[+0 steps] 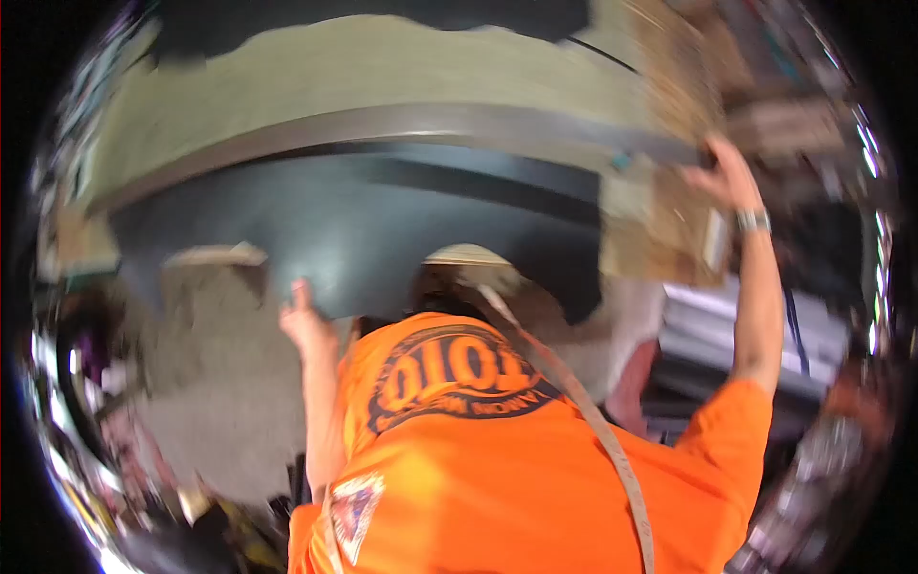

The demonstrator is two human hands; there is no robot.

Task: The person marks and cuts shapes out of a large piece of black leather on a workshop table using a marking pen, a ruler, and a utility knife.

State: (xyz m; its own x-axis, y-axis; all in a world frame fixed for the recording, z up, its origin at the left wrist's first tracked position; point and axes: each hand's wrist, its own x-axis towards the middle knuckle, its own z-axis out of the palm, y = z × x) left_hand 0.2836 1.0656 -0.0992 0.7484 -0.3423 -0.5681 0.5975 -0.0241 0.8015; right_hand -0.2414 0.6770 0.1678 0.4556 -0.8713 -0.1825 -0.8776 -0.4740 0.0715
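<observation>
Step, as I read it: you're steadying the big dark panel (402, 220) that fills the frame's centre. It sits under a grey strip (411, 122) which arcs across the upper half.

Brown board (660, 220), right of centre, overlaps the panel's right end.

Your right hand (722, 177), upper right, lies on that board's top edge with fingers spread, not wrapped round it as far as I can see. Your left hand (306, 325), left of centre, touches the panel's lower edge. It's too blurred to tell whether it grips or just presses.

Any shift of the panel calls for a sure left-hand hold first.

Containers: only a pale stacked unit (727, 330) at right. Can't tell if it holds anything.
</observation>
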